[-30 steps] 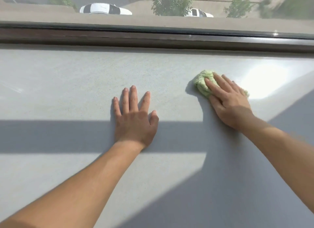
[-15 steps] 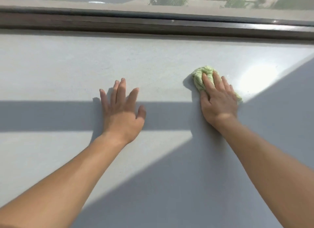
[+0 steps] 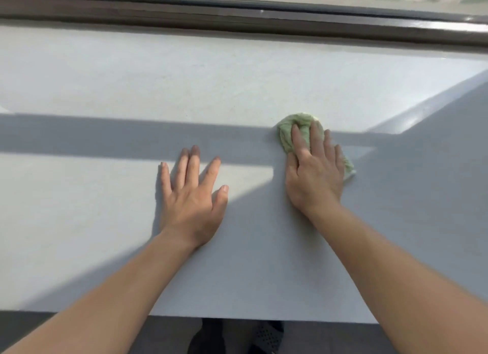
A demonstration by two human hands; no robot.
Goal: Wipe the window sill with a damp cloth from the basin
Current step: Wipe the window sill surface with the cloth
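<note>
So the right hand (image 3: 315,174) is pressed flat on a bunched green cloth (image 3: 293,132), fingers laid over the top rather than gripping it; the cloth sits on the pale window sill (image 3: 184,84), right of the middle, on the edge of a shadow band; the left hand (image 3: 192,198) is palm down on the bare sill just beside it, fingers spread, holding nothing; the dark window frame (image 3: 237,18) runs along the far edge; something dark below the near edge, maybe shoes (image 3: 266,336), too murky to say.
</note>
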